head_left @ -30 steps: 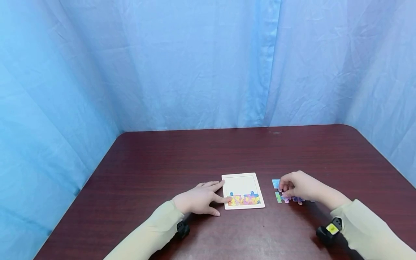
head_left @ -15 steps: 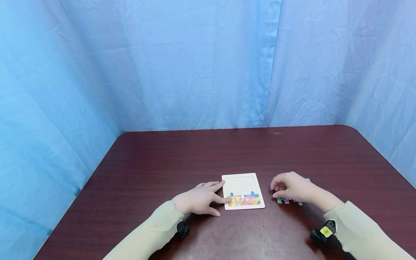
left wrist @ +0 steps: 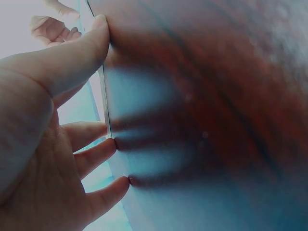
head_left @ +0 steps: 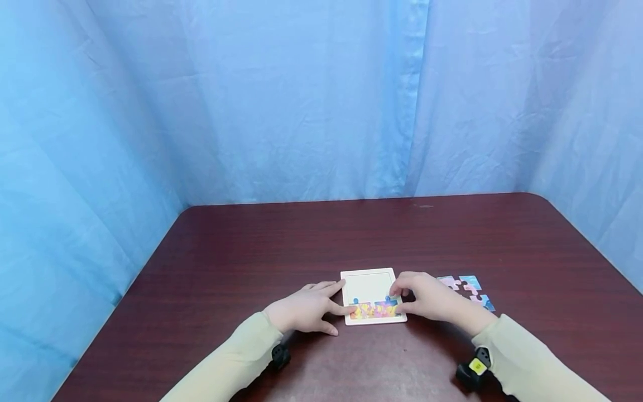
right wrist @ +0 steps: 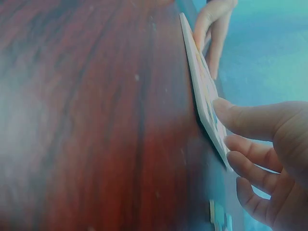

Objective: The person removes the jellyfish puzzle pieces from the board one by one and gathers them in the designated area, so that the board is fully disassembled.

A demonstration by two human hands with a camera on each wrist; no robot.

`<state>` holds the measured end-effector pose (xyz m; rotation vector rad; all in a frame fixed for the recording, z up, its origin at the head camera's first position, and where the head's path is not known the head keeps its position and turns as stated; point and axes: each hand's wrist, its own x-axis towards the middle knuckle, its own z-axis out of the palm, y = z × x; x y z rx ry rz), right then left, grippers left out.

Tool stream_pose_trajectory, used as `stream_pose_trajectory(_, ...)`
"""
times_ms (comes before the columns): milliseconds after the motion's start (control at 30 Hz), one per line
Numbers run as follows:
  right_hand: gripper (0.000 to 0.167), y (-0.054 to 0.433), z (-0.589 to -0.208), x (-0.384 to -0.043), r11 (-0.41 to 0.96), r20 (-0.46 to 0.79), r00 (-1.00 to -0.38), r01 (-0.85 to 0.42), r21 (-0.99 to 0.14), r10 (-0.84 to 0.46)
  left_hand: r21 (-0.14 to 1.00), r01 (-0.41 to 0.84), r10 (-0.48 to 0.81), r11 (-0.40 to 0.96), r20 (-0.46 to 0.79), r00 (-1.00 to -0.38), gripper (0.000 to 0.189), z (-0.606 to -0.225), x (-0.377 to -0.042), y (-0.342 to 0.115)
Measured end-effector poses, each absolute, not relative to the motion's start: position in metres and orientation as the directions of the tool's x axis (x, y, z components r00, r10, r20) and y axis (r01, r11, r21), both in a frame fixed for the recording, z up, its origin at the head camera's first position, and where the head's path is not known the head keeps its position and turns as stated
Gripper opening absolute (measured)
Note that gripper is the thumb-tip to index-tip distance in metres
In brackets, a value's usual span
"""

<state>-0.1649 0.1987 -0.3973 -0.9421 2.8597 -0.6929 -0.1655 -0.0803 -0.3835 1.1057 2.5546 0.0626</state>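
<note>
A white puzzle tray (head_left: 369, 285) lies on the table, with brightly coloured jigsaw pieces (head_left: 373, 310) along its near side. At its left edge rests my left hand (head_left: 305, 308), fingers spread, one fingertip on the coloured row. My right hand (head_left: 427, 296) is at the tray's right edge, thumb and fingers apart around the near right corner. In the right wrist view its thumb (right wrist: 250, 120) touches the tray's top side and no piece shows between thumb and fingers. Other jigsaw pieces (head_left: 470, 282) lie right of the tray, partly hidden behind the right hand.
The dark reddish-brown table (head_left: 281, 240) extends around the tray, its rounded corners at the far side. Blue curtains (head_left: 301, 100) hang behind and along both sides. A black wrist device (head_left: 472, 368) sits below the right hand.
My right hand has moved left from the loose pieces to the tray's right edge, uncovering several pieces on the table. The left hand stays on the tray's left edge.
</note>
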Motion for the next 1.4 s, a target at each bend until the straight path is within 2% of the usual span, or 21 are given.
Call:
stream_pose_trajectory(400,0.020,0.189,-0.395,-0.163,0.703,0.115,-0.785,-0.601,-0.380,-0.609,0.179,0.702,0.718,0.690,-0.297,-0.630,0.054,-0.380,-0.164,-0.077)
stream_pose_trajectory(900,0.018,0.182,-0.398,-0.165,0.712,0.108,-0.794,-0.589,-0.383,-0.599,0.198,0.708,0.734,0.678,-0.235,-0.637,0.050,-0.379,-0.165,-0.079)
stream_pose_trajectory(1200,0.019,0.180,-0.396,-0.169,0.693,0.104,-0.776,-0.608,-0.388,-0.622,0.166,0.786,0.803,0.595,-0.171,-0.572,0.058,-0.378,-0.163,-0.067)
stream_pose_trajectory(1400,0.021,0.179,-0.395,-0.170,0.685,0.105,-0.769,-0.615,-0.390,-0.631,0.137,0.797,0.805,0.588,-0.202,-0.558,0.065,-0.375,-0.159,-0.053)
